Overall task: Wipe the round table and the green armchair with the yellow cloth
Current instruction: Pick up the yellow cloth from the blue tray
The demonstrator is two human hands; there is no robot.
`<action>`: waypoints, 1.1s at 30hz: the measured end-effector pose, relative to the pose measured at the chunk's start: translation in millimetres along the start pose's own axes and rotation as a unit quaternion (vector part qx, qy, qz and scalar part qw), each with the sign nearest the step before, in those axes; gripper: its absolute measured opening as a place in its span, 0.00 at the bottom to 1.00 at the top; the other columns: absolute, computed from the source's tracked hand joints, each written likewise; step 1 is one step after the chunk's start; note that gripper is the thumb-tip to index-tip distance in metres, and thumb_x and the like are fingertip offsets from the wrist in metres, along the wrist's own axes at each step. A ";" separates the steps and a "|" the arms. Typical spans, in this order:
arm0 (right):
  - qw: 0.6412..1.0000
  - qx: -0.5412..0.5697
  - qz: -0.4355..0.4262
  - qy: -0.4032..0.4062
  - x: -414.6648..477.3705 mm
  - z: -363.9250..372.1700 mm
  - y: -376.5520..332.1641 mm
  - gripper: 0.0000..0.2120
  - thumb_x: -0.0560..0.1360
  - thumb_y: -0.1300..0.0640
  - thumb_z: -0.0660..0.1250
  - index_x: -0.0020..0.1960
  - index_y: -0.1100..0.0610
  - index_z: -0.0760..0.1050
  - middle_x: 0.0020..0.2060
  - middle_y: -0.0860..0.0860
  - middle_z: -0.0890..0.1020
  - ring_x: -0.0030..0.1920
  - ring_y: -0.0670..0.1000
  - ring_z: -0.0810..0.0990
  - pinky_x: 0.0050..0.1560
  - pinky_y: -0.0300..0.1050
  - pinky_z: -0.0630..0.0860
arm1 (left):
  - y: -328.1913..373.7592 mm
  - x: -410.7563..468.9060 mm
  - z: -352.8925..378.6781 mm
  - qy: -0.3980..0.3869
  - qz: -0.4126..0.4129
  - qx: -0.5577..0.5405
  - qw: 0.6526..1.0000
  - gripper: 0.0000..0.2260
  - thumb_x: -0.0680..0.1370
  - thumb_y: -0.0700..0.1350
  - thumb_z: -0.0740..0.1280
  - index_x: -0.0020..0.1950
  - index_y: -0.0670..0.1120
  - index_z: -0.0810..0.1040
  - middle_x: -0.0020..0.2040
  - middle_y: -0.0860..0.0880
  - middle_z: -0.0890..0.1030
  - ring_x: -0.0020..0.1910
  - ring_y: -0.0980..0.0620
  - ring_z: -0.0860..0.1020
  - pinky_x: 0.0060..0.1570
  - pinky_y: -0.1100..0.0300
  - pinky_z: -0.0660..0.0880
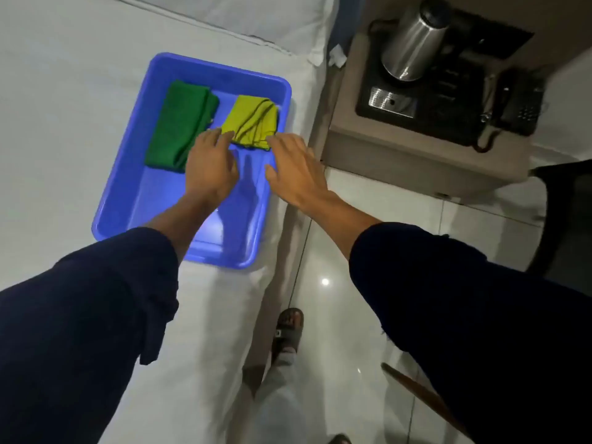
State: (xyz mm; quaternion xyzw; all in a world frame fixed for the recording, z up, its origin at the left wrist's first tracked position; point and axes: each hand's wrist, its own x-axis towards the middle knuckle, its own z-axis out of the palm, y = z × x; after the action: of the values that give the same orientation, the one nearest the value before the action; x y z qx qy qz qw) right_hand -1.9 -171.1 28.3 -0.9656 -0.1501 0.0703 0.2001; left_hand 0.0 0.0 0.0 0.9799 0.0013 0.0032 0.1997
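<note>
A folded yellow cloth [250, 120] lies in the far right part of a blue plastic tray [153, 193] that rests on a white bed. Beside it on the left lies a folded green cloth [180, 123]. My left hand [211, 165] is over the tray, its fingertips touching the near left edge of the yellow cloth. At the cloth's near right corner is my right hand [296, 169], fingers spread and reaching onto it. Neither hand visibly grips the cloth. The round table and the green armchair are not in view.
The white bed [64, 107] fills the left side, with a pillow [256, 17] at the top. A beige bedside unit [416, 155] on the right carries a steel kettle [413, 49] and a black telephone [519, 107]. Glossy tiled floor [352, 283] lies below, with my sandalled foot [288, 328].
</note>
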 end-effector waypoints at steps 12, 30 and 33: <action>0.970 -0.193 -0.043 -0.144 68.5 56.2 13.5 0.22 0.81 0.52 0.51 0.72 0.60 0.65 0.75 0.55 0.65 0.80 0.55 0.44 0.77 0.61 0.40 | -17.8 102.7 46.4 -0.057 -0.266 -0.185 0.944 0.27 0.77 0.50 0.68 0.71 0.38 0.67 0.66 0.35 0.76 0.67 0.38 0.73 0.64 0.49 0.69; 0.693 0.678 0.235 -0.073 -27.2 -69.5 17.0 0.12 0.76 0.57 0.67 0.59 0.57 0.78 0.52 0.55 0.84 0.49 0.51 0.84 0.55 0.47 0.81 | 73.3 -25.5 -55.8 -0.181 -0.171 -0.647 0.720 0.17 0.77 0.39 0.64 0.65 0.48 0.74 0.53 0.50 0.84 0.48 0.52 0.83 0.48 0.53 0.81; 0.650 0.711 0.269 0.002 -102.7 -87.6 37.9 0.14 0.76 0.64 0.67 0.60 0.62 0.77 0.56 0.60 0.82 0.55 0.57 0.81 0.63 0.55 0.76 | 123.1 -63.9 -47.8 -0.276 -0.177 -0.617 0.716 0.21 0.71 0.42 0.67 0.65 0.46 0.76 0.53 0.48 0.85 0.46 0.52 0.84 0.46 0.54 0.81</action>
State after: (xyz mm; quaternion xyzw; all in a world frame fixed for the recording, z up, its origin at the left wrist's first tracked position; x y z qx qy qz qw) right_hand -71.8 -269.0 100.3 -0.5259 0.2122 0.2042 0.7980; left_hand -64.1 -94.8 91.8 0.5789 0.1170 -0.3023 0.7482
